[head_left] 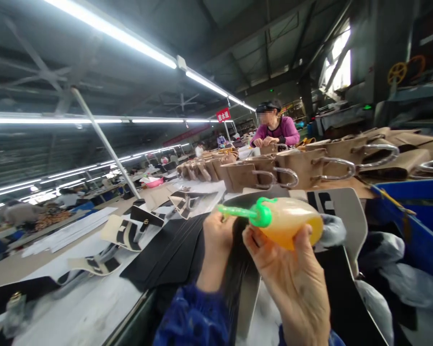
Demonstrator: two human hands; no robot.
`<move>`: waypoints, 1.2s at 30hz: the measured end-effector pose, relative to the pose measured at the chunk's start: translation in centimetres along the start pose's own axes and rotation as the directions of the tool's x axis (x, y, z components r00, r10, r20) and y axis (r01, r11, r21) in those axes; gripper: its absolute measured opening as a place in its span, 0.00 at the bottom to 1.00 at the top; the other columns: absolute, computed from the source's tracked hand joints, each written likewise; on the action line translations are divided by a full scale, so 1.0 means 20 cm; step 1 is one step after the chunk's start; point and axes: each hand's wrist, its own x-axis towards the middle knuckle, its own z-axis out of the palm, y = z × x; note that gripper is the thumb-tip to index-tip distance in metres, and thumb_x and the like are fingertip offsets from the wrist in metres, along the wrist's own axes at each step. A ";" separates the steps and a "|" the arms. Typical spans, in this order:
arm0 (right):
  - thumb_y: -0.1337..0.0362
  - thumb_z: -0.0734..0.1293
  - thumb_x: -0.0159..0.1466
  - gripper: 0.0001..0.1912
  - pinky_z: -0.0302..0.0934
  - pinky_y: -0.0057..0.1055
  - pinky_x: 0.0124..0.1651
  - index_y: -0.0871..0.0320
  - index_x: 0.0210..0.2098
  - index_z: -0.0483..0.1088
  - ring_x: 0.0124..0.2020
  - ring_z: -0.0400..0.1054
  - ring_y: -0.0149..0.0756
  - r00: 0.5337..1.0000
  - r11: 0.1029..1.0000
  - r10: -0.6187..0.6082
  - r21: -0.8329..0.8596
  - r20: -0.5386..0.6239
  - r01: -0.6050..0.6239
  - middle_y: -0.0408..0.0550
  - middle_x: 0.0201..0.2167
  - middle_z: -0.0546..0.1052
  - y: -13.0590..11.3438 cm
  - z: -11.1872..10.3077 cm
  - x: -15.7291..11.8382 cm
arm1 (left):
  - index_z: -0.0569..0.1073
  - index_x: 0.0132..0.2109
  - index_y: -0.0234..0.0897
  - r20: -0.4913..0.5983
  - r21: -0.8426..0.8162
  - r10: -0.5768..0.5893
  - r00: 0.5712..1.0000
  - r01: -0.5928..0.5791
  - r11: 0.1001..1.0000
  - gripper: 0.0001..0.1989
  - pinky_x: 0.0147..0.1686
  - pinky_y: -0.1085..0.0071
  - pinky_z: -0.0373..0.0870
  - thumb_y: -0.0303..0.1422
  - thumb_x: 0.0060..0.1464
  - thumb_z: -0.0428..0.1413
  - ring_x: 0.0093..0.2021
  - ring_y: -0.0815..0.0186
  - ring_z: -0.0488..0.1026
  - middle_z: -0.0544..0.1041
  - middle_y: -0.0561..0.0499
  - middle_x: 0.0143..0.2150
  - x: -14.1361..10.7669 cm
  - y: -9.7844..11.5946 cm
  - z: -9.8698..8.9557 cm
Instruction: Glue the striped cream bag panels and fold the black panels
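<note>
My right hand (292, 269) is wrapped round a clear squeeze bottle (290, 218) of orange-yellow liquid, tilted on its side. Its green cap and long green nozzle point left. Beside the nozzle tip is my left hand (218, 238), fingers closed at the tip; whether they grip the nozzle or something small is hidden. Below and left of it lie flat black sheets (166, 254). A cream panel with black lettering (341, 206) is behind the bottle at the right.
Rows of brown bags with plastic-wrapped handles (238, 177) stand across the table. A person in purple (288, 129) works behind them. Blue bin (414, 197) at right; cream and black pieces (120, 233) at left, near a slanted white pole (104, 142).
</note>
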 end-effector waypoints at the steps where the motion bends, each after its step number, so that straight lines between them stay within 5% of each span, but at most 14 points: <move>1: 0.51 0.81 0.50 0.23 0.75 0.38 0.46 0.49 0.43 0.78 0.41 0.77 0.37 1.000 0.999 -0.014 -0.028 -0.003 0.014 0.46 0.47 0.80 -0.01 0.00 -0.01 | 0.72 0.28 0.36 -0.054 0.081 0.113 0.992 -0.108 0.991 0.11 0.36 0.69 0.68 0.33 0.58 0.61 0.30 0.68 0.70 0.72 0.57 0.27 0.05 0.03 -0.08; 5: 0.49 0.81 0.50 0.27 0.74 0.39 0.48 0.48 0.47 0.77 0.44 0.76 0.38 1.000 0.995 -0.016 -0.101 -0.022 0.013 0.45 0.51 0.79 -0.01 -0.02 0.00 | 0.76 0.32 0.38 -0.174 0.401 0.548 0.818 -0.449 0.798 0.07 0.44 0.69 0.64 0.29 0.60 0.58 0.37 0.65 0.68 0.73 0.54 0.31 0.15 0.17 -0.37; 8: 0.50 0.81 0.48 0.29 0.75 0.38 0.45 0.48 0.48 0.77 0.42 0.77 0.38 0.998 0.994 -0.025 -0.111 -0.053 0.019 0.46 0.50 0.79 0.01 -0.01 0.01 | 0.81 0.40 0.40 -0.023 0.551 0.706 0.708 -0.580 0.600 0.07 0.46 0.67 0.64 0.27 0.61 0.57 0.40 0.63 0.67 0.80 0.52 0.36 0.07 0.18 -0.59; 12: 0.53 0.83 0.46 0.31 0.76 0.38 0.42 0.48 0.47 0.77 0.39 0.77 0.38 0.997 0.996 0.016 -0.090 -0.076 -0.023 0.47 0.49 0.79 0.09 0.01 0.03 | 0.81 0.46 0.41 0.277 0.598 0.676 0.683 -0.674 0.435 0.17 0.44 0.68 0.68 0.18 0.61 0.53 0.43 0.63 0.68 0.83 0.51 0.43 -0.22 0.00 -0.84; 17: 0.56 0.83 0.47 0.26 0.75 0.45 0.44 0.51 0.44 0.77 0.40 0.77 0.41 0.975 0.971 0.223 -0.085 -0.013 -0.223 0.47 0.45 0.81 0.34 -0.01 0.05 | 0.76 0.52 0.36 0.428 0.639 0.582 0.691 -0.687 0.346 0.18 0.54 0.61 0.68 0.17 0.62 0.50 0.52 0.59 0.65 0.81 0.46 0.49 -0.55 -0.19 -1.06; 21: 0.56 0.80 0.53 0.22 0.67 0.58 0.55 0.52 0.45 0.77 0.44 0.76 0.43 0.927 0.921 0.375 -0.128 0.029 -0.369 0.48 0.42 0.81 0.53 -0.07 0.03 | 0.77 0.50 0.44 0.348 0.765 0.548 0.760 -0.568 0.303 0.22 0.64 0.43 0.58 0.14 0.59 0.50 0.59 0.56 0.63 0.77 0.48 0.55 -0.67 -0.25 -1.11; 24: 0.56 0.78 0.56 0.21 0.63 0.63 0.58 0.51 0.47 0.76 0.45 0.75 0.44 0.950 0.941 0.297 -0.195 0.092 -0.275 0.48 0.43 0.81 0.59 -0.09 0.01 | 0.79 0.45 0.46 0.240 0.829 0.560 0.793 -0.467 0.307 0.23 0.62 0.36 0.60 0.12 0.57 0.52 0.67 0.48 0.56 0.69 0.47 0.62 -0.70 -0.29 -1.09; 29: 0.53 0.79 0.53 0.28 0.64 0.64 0.57 0.49 0.52 0.74 0.49 0.74 0.49 0.980 0.954 0.125 -0.291 0.158 -0.075 0.50 0.50 0.79 0.54 -0.10 -0.07 | 0.78 0.44 0.35 0.258 0.782 0.656 0.709 -0.552 0.289 0.15 0.56 0.49 0.74 0.17 0.62 0.49 0.66 0.49 0.61 0.75 0.41 0.56 -0.67 -0.28 -1.02; 33: 0.51 0.79 0.52 0.34 0.63 0.61 0.59 0.49 0.55 0.72 0.50 0.74 0.51 0.974 0.917 0.140 -0.394 0.179 -0.059 0.53 0.55 0.76 0.49 -0.10 -0.09 | 0.77 0.43 0.31 0.403 0.731 0.660 0.634 -0.657 0.184 0.10 0.69 0.49 0.59 0.21 0.64 0.51 0.64 0.54 0.64 0.81 0.46 0.50 -0.62 -0.18 -0.95; 36: 0.51 0.79 0.53 0.34 0.61 0.65 0.58 0.49 0.57 0.71 0.49 0.74 0.53 0.972 0.918 0.126 -0.395 0.199 -0.038 0.55 0.52 0.77 0.54 -0.10 -0.04 | 0.76 0.40 0.35 0.445 0.741 0.617 0.649 -0.653 0.153 0.09 0.72 0.45 0.44 0.20 0.63 0.52 0.66 0.56 0.62 0.80 0.50 0.54 -0.66 -0.18 -0.92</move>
